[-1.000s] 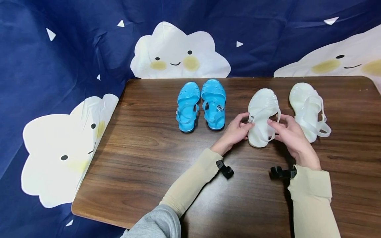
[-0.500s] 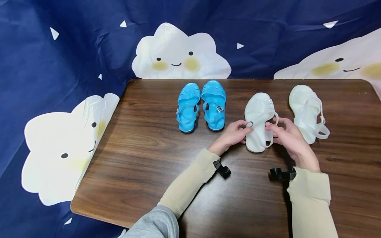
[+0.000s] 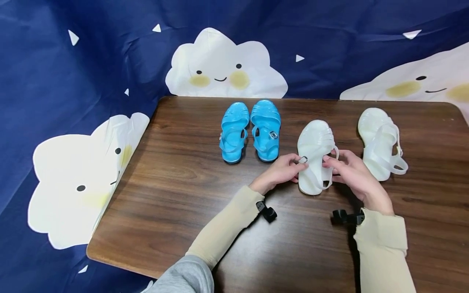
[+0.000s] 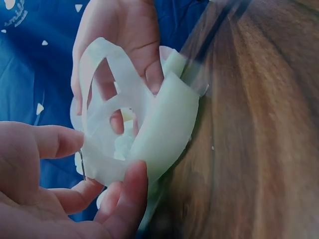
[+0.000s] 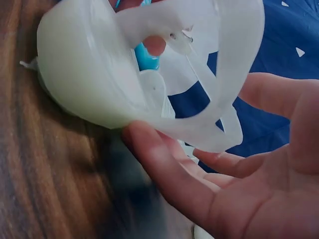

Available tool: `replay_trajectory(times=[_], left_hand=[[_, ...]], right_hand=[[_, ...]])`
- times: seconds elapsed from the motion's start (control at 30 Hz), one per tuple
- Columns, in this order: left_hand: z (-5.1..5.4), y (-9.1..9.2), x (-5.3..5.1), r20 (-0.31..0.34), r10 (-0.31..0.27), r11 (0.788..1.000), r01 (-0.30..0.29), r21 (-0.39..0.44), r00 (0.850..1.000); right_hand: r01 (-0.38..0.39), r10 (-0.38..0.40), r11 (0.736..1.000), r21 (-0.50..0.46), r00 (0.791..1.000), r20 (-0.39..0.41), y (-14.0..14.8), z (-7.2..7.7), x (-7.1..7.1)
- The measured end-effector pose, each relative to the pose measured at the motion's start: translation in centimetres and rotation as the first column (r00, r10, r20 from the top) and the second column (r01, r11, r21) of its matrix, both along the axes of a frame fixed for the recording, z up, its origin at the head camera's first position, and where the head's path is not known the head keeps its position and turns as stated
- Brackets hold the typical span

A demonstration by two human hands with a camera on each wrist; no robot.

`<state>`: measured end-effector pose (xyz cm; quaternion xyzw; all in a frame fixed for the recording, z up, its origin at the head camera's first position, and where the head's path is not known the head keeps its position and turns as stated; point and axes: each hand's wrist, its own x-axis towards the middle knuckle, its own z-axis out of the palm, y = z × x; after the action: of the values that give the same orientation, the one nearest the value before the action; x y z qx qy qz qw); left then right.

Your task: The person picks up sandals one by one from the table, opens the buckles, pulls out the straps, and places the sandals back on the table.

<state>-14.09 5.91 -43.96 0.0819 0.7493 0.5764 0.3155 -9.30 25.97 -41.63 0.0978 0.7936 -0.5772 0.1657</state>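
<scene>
- Only my wrist views show the back of the heel [image 4: 169, 122] on the held sandal [image 3: 315, 160].
- My left hand [image 3: 278, 171] pinches its left side.
- My right hand [image 3: 355, 173] pinches its right.

Held white sandal [image 3: 316, 140]: smooth plastic, satin finish; its straps [image 5: 244, 50] semi-transl. Strap buckle [image 3: 305, 157]: shiny metal. Other white sandal [image 3: 376, 148]: same satin plastic look. Blue sandals [image 3: 265, 112]: v. glossy plastic, w/ silvery metal-look buckle [image 3: 273, 135]. Tabletop [image 3: 165, 211]: wood grain, smooth, semi-gloss. Backdrop [image 3: 110, 40]: cloth, creased, slight sheen. Beige sleeves [image 3: 223, 224]: matt cloth; grey sleeve [image 3: 190, 276]: matt, softer-looking cloth. Wrist mounts [image 3: 270, 214]: blk plastic, smooth.
</scene>
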Motion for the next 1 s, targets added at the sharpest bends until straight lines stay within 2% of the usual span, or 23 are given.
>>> replay_trajectory(times=[0.17, 0.33, 0.47, 0.7, 0.87, 1.0], left_hand=[[0.0, -0.6, 0.3, 0.011, -0.079, 0.996, 0.079, -0.029, 0.997], [0.1, -1.6, 0.3, 0.035, -0.172, 0.983, 0.174, -0.054, 0.984], [0.1, -2.2, 0.4, 0.039, -0.200, 0.978, 0.202, -0.061, 0.979], [0.3, -2.9, 0.6, -0.005, -0.262, 0.960, 0.260, -0.104, 0.965], [0.5, -3.8, 0.6, 0.008, -0.343, 0.932, 0.341, -0.121, 0.939], [0.7, -4.3, 0.6, 0.033, -0.438, 0.891, 0.438, -0.118, 0.899]], right_hand=[[-0.039, 0.039, 0.999, -0.010, 0.999, 0.007, 0.3, -0.2, 0.3], [-0.097, 0.097, 0.995, -0.006, 0.995, 0.013, 0.3, -0.2, 0.6], [-0.115, 0.116, 0.993, -0.031, 0.993, 0.006, 0.2, -0.3, 0.7], [-0.184, 0.183, 0.982, -0.035, 0.983, -0.028, 0.0, -0.4, 1.2], [-0.246, 0.245, 0.969, -0.011, 0.968, -0.049, -0.2, -0.2, 1.5], [-0.306, 0.306, 0.952, -0.010, 0.951, -0.039, -0.2, 0.1, 1.6]])
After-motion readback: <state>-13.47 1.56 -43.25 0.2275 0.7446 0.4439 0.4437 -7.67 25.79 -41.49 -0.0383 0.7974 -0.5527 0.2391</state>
